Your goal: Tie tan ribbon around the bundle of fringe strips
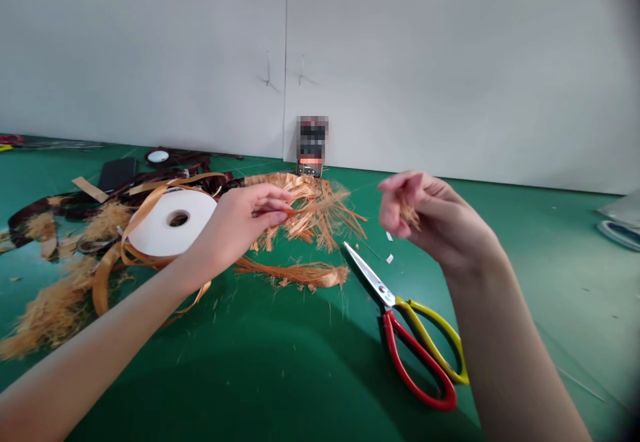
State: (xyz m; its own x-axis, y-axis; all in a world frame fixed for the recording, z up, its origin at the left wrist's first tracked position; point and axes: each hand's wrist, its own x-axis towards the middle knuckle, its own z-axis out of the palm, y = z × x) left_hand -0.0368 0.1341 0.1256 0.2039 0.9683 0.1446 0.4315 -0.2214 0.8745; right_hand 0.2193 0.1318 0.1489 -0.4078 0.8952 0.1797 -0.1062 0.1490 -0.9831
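**Q:** Left hand [240, 225]?

**A:** Fingers [273, 203] pressed together, pinching a frayed ribbon strand [320, 203]. The strand sticks out toward the right hand, across a shredded ribbon bunch [310, 223] lying behind the fingers.

**Q:** Right hand [430, 219]?

**A:** Raised above the bench [550, 282], well apart from the left. Fingers [400, 192] curled in, pinching a small tuft of fibres [409, 217].

**Q:** Under the fingers?

**A:** Below the right fingers, scissors [405, 319] with red and yellow handles lie on the bench, blades aimed at the shredded bunch. Two white scraps [389, 249] sit just beside the blade tips. Below the left fingers lies a long frayed strip [295, 273].

**Q:** Left of the left fingers?

**A:** A white ribbon roll [170, 222] lies there, tan ribbon [145, 215] looped around it. Past that are fluffy fibre piles [50, 312] and dark ribbon [30, 222].
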